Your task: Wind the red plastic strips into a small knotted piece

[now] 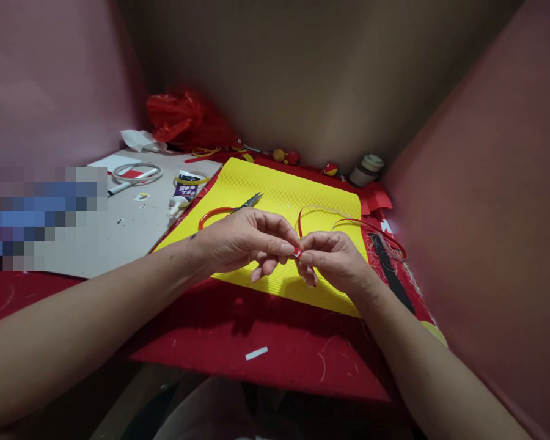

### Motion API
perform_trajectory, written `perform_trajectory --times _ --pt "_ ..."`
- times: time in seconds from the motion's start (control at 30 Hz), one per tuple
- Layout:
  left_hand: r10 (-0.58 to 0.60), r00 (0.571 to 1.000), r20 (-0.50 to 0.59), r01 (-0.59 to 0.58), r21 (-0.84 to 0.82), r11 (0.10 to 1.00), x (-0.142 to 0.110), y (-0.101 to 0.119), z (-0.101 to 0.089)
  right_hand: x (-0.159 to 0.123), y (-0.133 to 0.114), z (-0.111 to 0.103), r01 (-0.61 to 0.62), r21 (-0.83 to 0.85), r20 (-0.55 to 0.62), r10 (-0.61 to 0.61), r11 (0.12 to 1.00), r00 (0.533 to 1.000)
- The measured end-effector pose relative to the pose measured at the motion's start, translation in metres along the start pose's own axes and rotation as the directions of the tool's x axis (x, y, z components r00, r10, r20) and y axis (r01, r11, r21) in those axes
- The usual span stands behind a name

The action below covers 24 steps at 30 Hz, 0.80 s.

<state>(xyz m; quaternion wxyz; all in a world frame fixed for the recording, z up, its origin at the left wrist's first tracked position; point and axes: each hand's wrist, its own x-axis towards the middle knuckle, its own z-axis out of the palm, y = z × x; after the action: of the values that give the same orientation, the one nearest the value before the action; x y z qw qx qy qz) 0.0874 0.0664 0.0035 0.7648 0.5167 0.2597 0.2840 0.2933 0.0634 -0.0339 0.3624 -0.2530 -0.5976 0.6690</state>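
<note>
My left hand [245, 239] and my right hand [332, 260] meet over a yellow corrugated sheet [279, 195]. Both pinch the same small red piece [297, 252] between thumb and fingertips. A thin red and yellow paper strip [348, 221] loops up from that piece and trails off to the right. Behind my left hand lie scissors [238, 209] with an orange handle, their blades pointing away from me.
A red cloth [220, 342] covers the table, with a small white scrap [256, 353] on it. At left lie a grey board [119, 235], a glue tube [183, 190], a tape ring [136, 173] and a pen. A red plastic bag [178, 119], small beads and a white jar [366, 170] sit at the back.
</note>
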Motion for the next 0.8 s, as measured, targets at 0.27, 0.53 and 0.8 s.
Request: perform_trajectory --times 0.27,0.53,0.8 --pt "-0.014 1.0 -0.004 0.014 0.149 0.989 -0.0008 0.004 -0.0015 -0.001 -0.0045 0.0031 -0.073 -0.055 -0.009 0.072 0.996 0.997" --pt "0.045 0.999 -0.027 -0.037 0.228 0.973 -0.0015 0.0049 -0.0008 0.0005 -0.0088 0.0063 -0.114 -0.116 -0.054 0.108 0.987 0.993" --pt "-0.087 0.995 0.043 0.074 0.248 0.966 0.0014 0.0042 -0.0084 0.0003 -0.0096 0.0092 -0.193 -0.145 -0.069 0.185 0.97 0.98"
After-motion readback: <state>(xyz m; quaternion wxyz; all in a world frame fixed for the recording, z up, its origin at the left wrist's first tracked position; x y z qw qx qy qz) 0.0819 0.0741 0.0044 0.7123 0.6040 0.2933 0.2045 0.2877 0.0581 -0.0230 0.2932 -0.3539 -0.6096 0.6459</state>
